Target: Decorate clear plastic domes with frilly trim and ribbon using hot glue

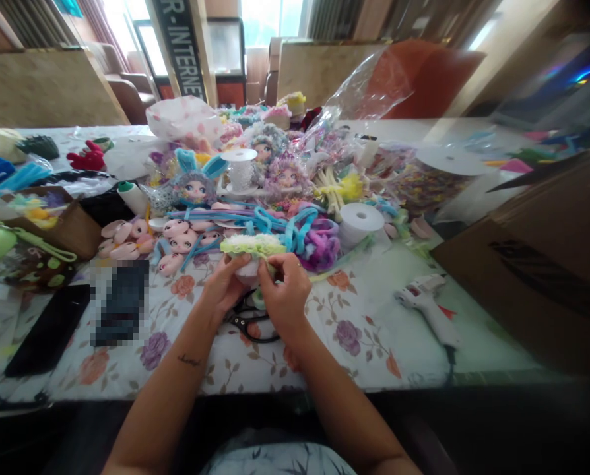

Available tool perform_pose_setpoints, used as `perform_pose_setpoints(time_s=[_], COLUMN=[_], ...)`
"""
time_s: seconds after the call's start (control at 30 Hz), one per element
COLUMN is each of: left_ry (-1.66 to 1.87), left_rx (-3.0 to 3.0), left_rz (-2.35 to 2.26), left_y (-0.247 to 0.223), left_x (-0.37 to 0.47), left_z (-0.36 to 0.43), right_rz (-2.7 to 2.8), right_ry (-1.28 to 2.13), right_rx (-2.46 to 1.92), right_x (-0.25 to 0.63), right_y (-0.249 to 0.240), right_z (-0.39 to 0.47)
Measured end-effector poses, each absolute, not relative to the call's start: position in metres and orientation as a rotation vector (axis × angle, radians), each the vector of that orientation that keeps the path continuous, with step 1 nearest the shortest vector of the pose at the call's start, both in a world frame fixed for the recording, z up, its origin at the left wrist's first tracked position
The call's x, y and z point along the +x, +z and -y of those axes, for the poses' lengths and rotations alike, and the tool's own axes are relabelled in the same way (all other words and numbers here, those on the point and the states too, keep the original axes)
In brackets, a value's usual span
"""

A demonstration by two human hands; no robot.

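Observation:
Above the near part of the table, my left hand grips a small white rounded piece topped with a fluffy white and yellow-green frilly trim. My right hand is closed, its thumb and fingers pinching the near right edge of that trim. The trim appears to run around the piece, though its far side is hidden. Black-handled scissors lie on the tablecloth under my hands, partly covered by them. Just beyond are doll faces, blue fuzzy stems and a white spool.
A glue gun lies to the right, its cord running off the front edge. A cardboard box stands at far right. Left are a black phone-like slab and a pixelated dark object. Decorated dolls and plastic bags crowd the back.

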State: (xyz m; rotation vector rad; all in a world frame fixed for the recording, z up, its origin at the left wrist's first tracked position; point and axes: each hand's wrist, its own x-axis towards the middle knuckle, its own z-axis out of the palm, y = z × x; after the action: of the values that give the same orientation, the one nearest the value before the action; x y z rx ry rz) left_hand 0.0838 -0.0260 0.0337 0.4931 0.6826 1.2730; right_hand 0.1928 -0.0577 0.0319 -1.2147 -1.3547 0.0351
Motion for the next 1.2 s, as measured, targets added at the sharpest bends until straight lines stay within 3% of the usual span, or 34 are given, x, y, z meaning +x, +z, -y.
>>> perform_pose_setpoints(time_s=[0.43,0.53,0.7,0.83,1.0,1.2], left_ry=[1.301,1.309,1.287,1.29,1.304,1.352], left_rx=[0.571,0.508,0.38,0.375,0.38,0.496], left_rz=[-0.669,-0.662,-0.648,-0.635,-0.636,-0.629], left_y=[0.035,0.036,0.038,0.037,0.035,0.037], left_x=[0.081,0.081,0.08,0.078,0.079,0.08], left_z=[0.027,0.026,0.025,0.023,0.023,0.027], right_rz=[0.976,1.011,1.273,1.314,1.225,0.993], right_ry=[0.835,0.807,0.265,0.155,0.303,0.876], right_rx=[-1.221,-1.232,-1.244,-1.222,-1.262,-1.203], right_x=[0.195,0.194,0.188,0.186,0.186,0.193], right_y=[0.057,0.058,0.048,0.045,0.05,0.066], right_z=[0.056,0.056,0.06,0.06,0.059,0.058])
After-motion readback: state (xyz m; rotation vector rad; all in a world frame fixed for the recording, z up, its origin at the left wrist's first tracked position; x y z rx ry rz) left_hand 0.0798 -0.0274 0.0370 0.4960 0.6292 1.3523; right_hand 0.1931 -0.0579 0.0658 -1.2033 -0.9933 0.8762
